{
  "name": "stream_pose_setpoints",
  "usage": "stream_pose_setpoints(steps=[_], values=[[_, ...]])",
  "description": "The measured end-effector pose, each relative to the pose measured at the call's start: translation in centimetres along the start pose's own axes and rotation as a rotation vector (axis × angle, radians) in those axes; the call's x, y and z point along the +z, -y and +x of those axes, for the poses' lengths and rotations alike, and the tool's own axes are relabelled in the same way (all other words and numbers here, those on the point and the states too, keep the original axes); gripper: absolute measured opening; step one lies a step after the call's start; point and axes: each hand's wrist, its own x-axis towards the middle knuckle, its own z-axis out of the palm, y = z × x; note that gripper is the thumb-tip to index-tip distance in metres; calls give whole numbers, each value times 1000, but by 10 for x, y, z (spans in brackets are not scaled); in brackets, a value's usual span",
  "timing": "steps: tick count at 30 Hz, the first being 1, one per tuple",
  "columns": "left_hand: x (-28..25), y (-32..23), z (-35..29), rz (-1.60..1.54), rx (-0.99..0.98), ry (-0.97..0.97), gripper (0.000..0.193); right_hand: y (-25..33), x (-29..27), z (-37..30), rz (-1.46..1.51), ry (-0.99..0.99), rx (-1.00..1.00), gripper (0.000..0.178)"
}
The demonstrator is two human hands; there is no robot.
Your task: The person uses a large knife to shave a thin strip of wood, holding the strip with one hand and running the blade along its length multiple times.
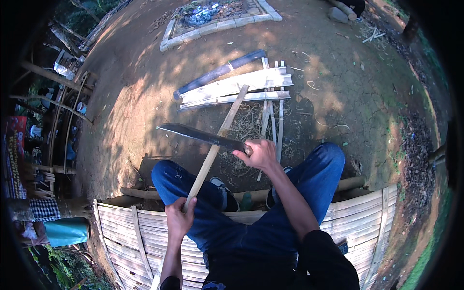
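My left hand is closed around a long, pale bamboo strip, which slants up and away from me between my knees. The strip's lower end passes beside my left forearm. In my right hand is the handle of a machete. Its dark, broad blade points left and lies across the strip well above my left hand; whether the edge bites into it I cannot tell. Beyond the strip, split bamboo halves and a dark, whole bamboo pole rest on the ground.
Thin bamboo strips and curled shavings lie in front of my feet. I sit on a slatted bamboo bench. Farther off, a block-edged fire pit holds ash. A blue-green cloth hangs at the left.
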Motion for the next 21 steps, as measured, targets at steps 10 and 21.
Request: stream_pose_setpoints(steps=[10,21], values=[[3,9,-7,-100,-80,90,38,6,-16,12,55,90,91,54],[-11,17,-19,-177,-98,145,41,-15,-42,15,-6,-34,25,48]])
